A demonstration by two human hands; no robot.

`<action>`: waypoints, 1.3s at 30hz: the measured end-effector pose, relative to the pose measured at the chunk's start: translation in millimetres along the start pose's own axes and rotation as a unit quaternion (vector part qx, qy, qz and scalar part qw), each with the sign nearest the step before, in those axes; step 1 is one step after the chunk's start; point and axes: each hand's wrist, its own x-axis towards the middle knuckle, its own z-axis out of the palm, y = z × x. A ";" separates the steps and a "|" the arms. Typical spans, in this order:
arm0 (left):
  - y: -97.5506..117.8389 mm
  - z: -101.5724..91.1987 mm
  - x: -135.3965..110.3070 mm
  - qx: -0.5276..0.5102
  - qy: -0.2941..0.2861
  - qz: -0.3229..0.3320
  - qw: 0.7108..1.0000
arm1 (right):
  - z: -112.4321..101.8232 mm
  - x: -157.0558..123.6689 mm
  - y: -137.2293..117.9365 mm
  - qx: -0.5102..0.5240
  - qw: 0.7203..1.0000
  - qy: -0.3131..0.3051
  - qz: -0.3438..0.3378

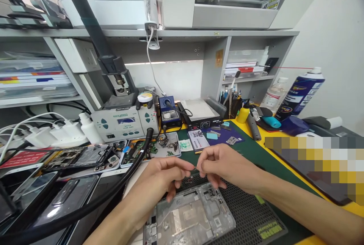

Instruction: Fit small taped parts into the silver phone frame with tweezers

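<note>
My left hand [167, 173] and my right hand [220, 163] meet fingertip to fingertip above a bare grey phone frame [189, 216]. Thumb and forefinger are pinched together on each side. Something tiny may sit between the tips, but it is too small to make out. The frame lies face up on a black perforated mat [250, 216], its inner side showing. A few small bits rest on the mat just behind it, under the fingers.
A black hose [133, 169] curves past my left forearm. Phones [61, 199] and a tray of circuit boards [170, 144] lie on the left. At the back stand a hot-air station [127, 123] and a heating plate [200, 110]. A spray can [301, 91] leans at the right.
</note>
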 end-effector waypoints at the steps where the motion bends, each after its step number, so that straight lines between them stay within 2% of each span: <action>1: -0.4 0.0 -0.1 0.024 0.007 -0.001 1.000 | -0.4 0.3 1.5 -0.011 1.000 0.005 0.004; 11: -3.4 -4.4 2.5 0.209 0.054 0.055 0.975 | -2.6 0.8 2.8 -0.117 0.992 -0.004 0.041; 20: 2.5 -6.1 17.7 0.323 -0.011 0.081 0.943 | 0.4 10.6 7.1 -0.168 0.984 -0.024 0.057; 28: 1.1 -11.4 27.5 0.356 -0.053 0.085 0.929 | 0.3 13.4 7.5 -0.186 0.980 -0.018 0.074; 39: 0.9 -11.4 33.6 0.355 -0.070 0.084 0.928 | 0.5 14.2 6.8 -0.191 0.978 -0.011 0.088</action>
